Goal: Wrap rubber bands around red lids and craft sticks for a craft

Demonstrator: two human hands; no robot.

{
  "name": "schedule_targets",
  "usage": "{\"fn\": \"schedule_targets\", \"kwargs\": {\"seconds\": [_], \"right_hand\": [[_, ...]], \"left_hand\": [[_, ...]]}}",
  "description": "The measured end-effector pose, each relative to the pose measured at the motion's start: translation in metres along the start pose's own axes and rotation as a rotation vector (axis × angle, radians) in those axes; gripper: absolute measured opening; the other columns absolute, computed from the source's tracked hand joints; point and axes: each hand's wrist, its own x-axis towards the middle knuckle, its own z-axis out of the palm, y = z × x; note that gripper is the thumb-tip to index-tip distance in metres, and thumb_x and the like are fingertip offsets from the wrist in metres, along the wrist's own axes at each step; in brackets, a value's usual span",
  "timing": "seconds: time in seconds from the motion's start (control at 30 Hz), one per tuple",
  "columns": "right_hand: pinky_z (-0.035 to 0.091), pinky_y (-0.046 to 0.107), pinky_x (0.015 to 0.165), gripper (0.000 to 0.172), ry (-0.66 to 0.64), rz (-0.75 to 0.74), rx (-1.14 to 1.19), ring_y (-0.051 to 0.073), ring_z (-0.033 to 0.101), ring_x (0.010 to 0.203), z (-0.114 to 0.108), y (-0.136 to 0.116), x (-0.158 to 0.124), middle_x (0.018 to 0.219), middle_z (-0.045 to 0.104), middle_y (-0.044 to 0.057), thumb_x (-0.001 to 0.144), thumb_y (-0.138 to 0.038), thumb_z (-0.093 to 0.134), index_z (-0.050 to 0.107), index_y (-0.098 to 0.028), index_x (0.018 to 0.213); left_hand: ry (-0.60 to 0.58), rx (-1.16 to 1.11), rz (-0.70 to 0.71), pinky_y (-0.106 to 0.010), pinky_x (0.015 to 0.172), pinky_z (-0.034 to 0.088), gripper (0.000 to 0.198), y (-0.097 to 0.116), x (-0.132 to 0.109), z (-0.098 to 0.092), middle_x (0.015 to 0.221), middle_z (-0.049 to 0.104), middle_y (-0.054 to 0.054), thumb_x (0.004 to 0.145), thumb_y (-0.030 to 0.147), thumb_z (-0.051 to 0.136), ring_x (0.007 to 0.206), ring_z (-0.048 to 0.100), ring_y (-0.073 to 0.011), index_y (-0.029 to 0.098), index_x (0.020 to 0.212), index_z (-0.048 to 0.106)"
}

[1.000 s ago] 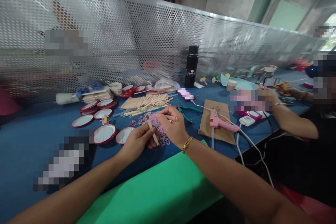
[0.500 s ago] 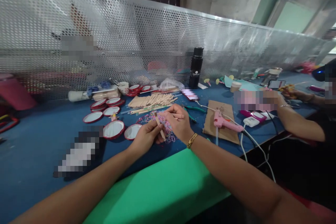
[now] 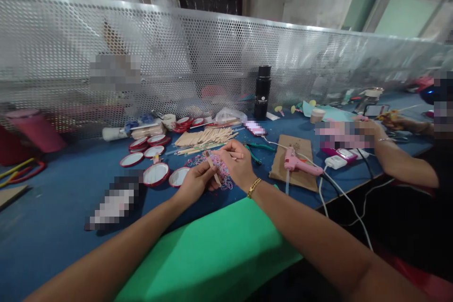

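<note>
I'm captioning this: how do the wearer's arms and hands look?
Neither the left hand nor the right hand wears a glove, and no sleeves show on either arm. A golden chain bracelet circles the right wrist; none shows on the left.

We're losing part of the wooden stick [image 3: 209, 158] behind the left hand [image 3: 198, 177]!
Coarse pixels are blurring the dark object [image 3: 116, 202]; the right edge is cropping the co-worker [image 3: 399, 158].

The left hand [image 3: 196, 180] pinches a wooden stick [image 3: 213, 169], the right hand [image 3: 239, 166] close beside it, above loose rubber bands [image 3: 226, 181] on the tabletop [image 3: 53, 222]. Beyond the hands lie piled sticks [image 3: 203, 137]; to their left, red-rimmed lids [image 3: 156, 173]; right, a pink glue gun [image 3: 301, 165].
</note>
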Motion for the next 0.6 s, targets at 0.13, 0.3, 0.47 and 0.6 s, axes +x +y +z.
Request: {"fn": "schedule_targets", "kwargs": {"seconds": [0.13,0.3,0.47,0.6], "right_hand": [[0.046,0.025,0.061,0.017,-0.030,0.024,0.013,0.014,0.058,0.064,0.003,0.000,-0.002,0.065,0.060,-0.003,0.081,-0.034,0.063,0.057,-0.021,0.071],[0.050,0.025,0.062,0.011,-0.105,0.109,0.092,0.015,0.062,0.065,0.009,-0.001,-0.005,0.071,0.065,-0.002,0.082,-0.032,0.061,0.063,-0.021,0.083],[0.054,0.026,0.070,0.014,-0.198,0.136,0.061,0.016,0.067,0.076,0.009,-0.003,0.000,0.084,0.071,0.001,0.085,-0.032,0.058,0.066,-0.021,0.088],[0.054,0.027,0.074,0.014,-0.188,0.057,0.010,0.016,0.067,0.080,0.007,0.001,0.006,0.088,0.072,0.002,0.086,-0.028,0.057,0.067,-0.021,0.092]], "left_hand": [[-0.013,0.005,0.001,-0.022,0.047,0.045,0.041,0.001,-0.001,-0.002,0.052,0.065,0.000,0.076,0.057,0.067,0.046,0.057,-0.0123,0.018,0.066,0.061],[-0.003,0.016,0.004,-0.022,0.048,0.044,0.043,0.000,-0.002,-0.005,0.052,0.064,0.000,0.077,0.058,0.066,0.047,0.056,-0.0120,0.017,0.064,0.062],[-0.013,0.008,-0.012,-0.022,0.047,0.042,0.048,0.000,-0.002,-0.006,0.050,0.062,0.000,0.077,0.064,0.062,0.045,0.054,-0.0120,0.018,0.062,0.060],[-0.018,0.015,-0.014,-0.023,0.047,0.044,0.048,0.000,-0.001,-0.006,0.050,0.063,0.000,0.078,0.063,0.062,0.046,0.055,-0.0123,0.018,0.060,0.060]]}}
